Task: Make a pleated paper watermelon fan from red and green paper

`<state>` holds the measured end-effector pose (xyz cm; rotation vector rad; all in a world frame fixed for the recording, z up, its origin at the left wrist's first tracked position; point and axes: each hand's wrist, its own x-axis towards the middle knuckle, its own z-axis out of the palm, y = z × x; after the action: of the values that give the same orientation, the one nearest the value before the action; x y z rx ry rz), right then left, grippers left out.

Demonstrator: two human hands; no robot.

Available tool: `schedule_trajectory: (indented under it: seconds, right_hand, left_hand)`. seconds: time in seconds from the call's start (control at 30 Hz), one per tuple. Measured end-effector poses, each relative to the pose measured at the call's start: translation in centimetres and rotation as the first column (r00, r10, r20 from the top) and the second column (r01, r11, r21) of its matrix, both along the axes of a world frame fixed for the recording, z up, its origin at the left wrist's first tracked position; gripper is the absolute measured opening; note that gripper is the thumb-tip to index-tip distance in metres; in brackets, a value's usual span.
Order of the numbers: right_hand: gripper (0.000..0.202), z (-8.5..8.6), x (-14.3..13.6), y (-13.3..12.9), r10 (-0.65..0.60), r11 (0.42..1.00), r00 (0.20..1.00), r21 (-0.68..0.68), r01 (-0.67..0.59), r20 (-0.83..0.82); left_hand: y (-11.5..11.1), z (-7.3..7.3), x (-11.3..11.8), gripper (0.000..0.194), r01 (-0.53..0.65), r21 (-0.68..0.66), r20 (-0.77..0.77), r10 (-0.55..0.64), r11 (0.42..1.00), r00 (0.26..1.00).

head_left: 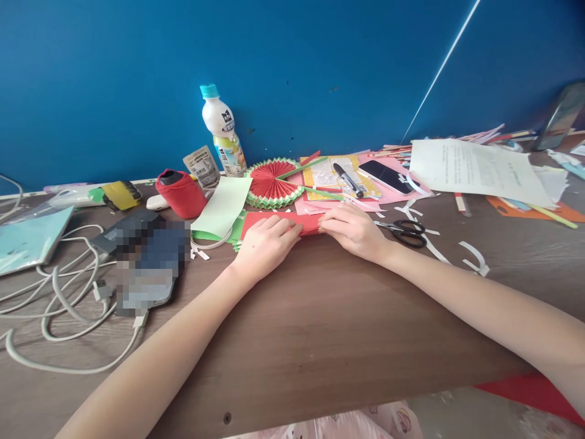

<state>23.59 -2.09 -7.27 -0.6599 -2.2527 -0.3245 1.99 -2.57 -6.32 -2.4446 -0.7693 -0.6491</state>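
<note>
Both hands are at the near edge of a sheet of red paper (258, 218) lying on the table. My left hand (269, 242) has its fingers closed on the paper's near edge, left of the middle. At the paper's right end, my right hand (351, 228) pinches it with curled fingers. Green paper (237, 230) shows under the red sheet at its left, partly covered by a pale green sheet (223, 204). Just behind stands out a round pleated fan (273, 183), red inside with a green zigzag rim.
Black scissors (409, 233) and white paper strips lie right of my right hand. Farther back are a bottle (223, 131), a marker (348, 180) and a phone (388, 175). Left are a red roll (181, 194), a pixelated device (150, 268) and white cables (55, 286).
</note>
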Motion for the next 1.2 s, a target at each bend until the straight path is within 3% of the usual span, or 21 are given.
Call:
schedule_trajectory:
  seconds: [0.2, 0.3, 0.37, 0.5, 0.63, 0.7, 0.77, 0.9, 1.07, 1.2]
  right_hand:
    - [0.02, -0.1, 0.5, 0.4, 0.072, 0.997, 0.996, -0.023, -0.071, 0.061]
    - [0.02, -0.1, 0.7, 0.4, 0.105, 0.993, 0.992, -0.055, -0.102, 0.063]
    - [0.018, -0.1, 1.0, 0.4, 0.113, 0.992, 0.991, -0.066, -0.108, 0.068]
    - [0.014, 0.0, 1.5, 0.6, 0.118, 0.992, 0.989, -0.059, -0.113, 0.089]
    - [0.011, 0.1, 1.3, 0.3, 0.142, 0.988, 0.984, -0.075, -0.134, 0.108]
    - [0.01, 0.2, 0.9, -0.1, 0.159, 0.986, 0.977, -0.073, -0.149, 0.143]
    - [0.012, 0.3, 0.4, -0.5, 0.17, 0.985, 0.966, -0.049, -0.163, 0.195]
    - [0.015, 0.3, -0.4, -1.0, 0.14, 0.989, 0.952, 0.011, -0.148, 0.273]
    - [0.018, 0.0, -0.5, -0.9, 0.072, 0.995, 0.97, 0.051, -0.086, 0.232]
    - [0.018, -0.3, -0.3, -0.6, 0.061, 0.994, 0.976, 0.081, -0.079, 0.209]
  left_hand:
    - [0.1, 0.2, -0.1, 0.028, -0.024, -0.046, -0.054, 0.022, 0.999, 0.998]
    - [0.1, 0.3, -0.2, 0.027, -0.024, -0.186, -0.067, 0.012, 0.982, 0.998]
    - [0.3, 0.7, -0.5, 0.022, -0.011, -0.348, -0.045, -0.004, 0.937, 0.999]
    - [1.0, 2.9, -1.7, 0.027, 0.019, -0.659, 0.085, 0.049, 0.752, 0.995]
    - [1.2, 5.1, -2.7, 0.02, -0.119, -0.881, -0.059, 0.144, 0.459, 0.988]
    - [1.2, 5.5, -2.9, 0.013, -0.186, -0.908, -0.151, 0.122, 0.376, 0.981]
    - [1.0, 5.4, -2.8, 0.01, -0.214, -0.916, -0.19, 0.102, 0.339, 0.976]
    - [0.6, 4.9, -2.1, 0.011, -0.173, -0.912, -0.15, 0.089, 0.372, 0.985]
    - [0.5, 4.1, -1.5, 0.015, -0.133, -0.828, -0.102, 0.087, 0.544, 0.991]
    - [0.7, 3.5, -1.6, 0.011, -0.145, -0.754, -0.123, 0.079, 0.641, 0.989]
